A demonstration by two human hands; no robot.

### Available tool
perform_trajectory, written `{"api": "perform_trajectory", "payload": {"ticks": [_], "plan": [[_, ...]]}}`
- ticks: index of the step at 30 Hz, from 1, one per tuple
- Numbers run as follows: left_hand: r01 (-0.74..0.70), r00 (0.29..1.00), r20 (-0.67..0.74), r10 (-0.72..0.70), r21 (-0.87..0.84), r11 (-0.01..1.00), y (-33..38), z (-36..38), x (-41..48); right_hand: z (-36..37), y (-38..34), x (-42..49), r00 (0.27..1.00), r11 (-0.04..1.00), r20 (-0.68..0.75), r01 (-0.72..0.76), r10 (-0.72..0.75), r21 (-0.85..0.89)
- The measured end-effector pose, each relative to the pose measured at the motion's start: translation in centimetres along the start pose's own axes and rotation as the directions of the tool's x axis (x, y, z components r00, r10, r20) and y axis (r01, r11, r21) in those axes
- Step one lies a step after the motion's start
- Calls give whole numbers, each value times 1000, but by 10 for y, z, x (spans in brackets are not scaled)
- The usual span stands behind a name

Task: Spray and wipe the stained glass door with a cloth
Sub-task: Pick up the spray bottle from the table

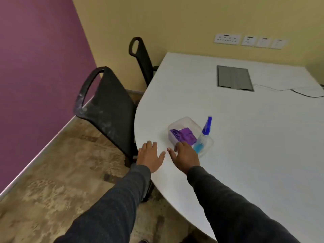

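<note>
Sleeved arms reach to centre frame, fingers spread, gripping nothing: left hand flat at the table edge, right hand with fingertips at the tub rim. The tub holds the cloth and a leaning bottle. A chair stands left.

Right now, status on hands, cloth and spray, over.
Left hand open, over table edge. Right hand open, at clear tub. Purple cloth and spray bottle both inside, ungripped. Glass door not in view.
</note>
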State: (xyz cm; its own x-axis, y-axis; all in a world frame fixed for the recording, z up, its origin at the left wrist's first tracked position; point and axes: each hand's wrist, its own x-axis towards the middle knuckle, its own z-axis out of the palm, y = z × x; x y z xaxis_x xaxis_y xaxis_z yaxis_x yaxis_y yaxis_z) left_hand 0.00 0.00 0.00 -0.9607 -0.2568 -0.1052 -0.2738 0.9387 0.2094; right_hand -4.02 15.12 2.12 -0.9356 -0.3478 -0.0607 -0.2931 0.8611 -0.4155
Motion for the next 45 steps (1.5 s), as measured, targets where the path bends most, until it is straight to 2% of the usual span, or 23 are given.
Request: {"api": "perform_trajectory", "payload": {"ticks": [3,8,13,18,21,27,38,45], "plan": [[-55,997,54,55,-3,998,20,8,14,-9,30,7,982,983,-47,-182,181,-1],[-94,989,110,97,-36,995,61,20,28,-20,80,23,895,901,-108,-434,432,2],[-62,971,228,68,-34,998,99,37,36,-31,105,48,846,844,-116,-490,521,218],[-52,940,338,46,6,999,110,53,40,-27,111,73,910,821,15,-380,414,425],[-51,918,396,32,39,998,113,59,41,-24,113,79,934,819,33,-328,355,471],[-29,904,427,9,40,999,115,65,39,-33,118,93,965,836,81,-256,249,485],[1,923,384,-26,64,998,114,64,38,-91,83,104,985,766,-150,33,84,642],[70,931,356,-81,43,997,82,51,18,-103,20,96,981,713,-183,171,-60,680]]}}
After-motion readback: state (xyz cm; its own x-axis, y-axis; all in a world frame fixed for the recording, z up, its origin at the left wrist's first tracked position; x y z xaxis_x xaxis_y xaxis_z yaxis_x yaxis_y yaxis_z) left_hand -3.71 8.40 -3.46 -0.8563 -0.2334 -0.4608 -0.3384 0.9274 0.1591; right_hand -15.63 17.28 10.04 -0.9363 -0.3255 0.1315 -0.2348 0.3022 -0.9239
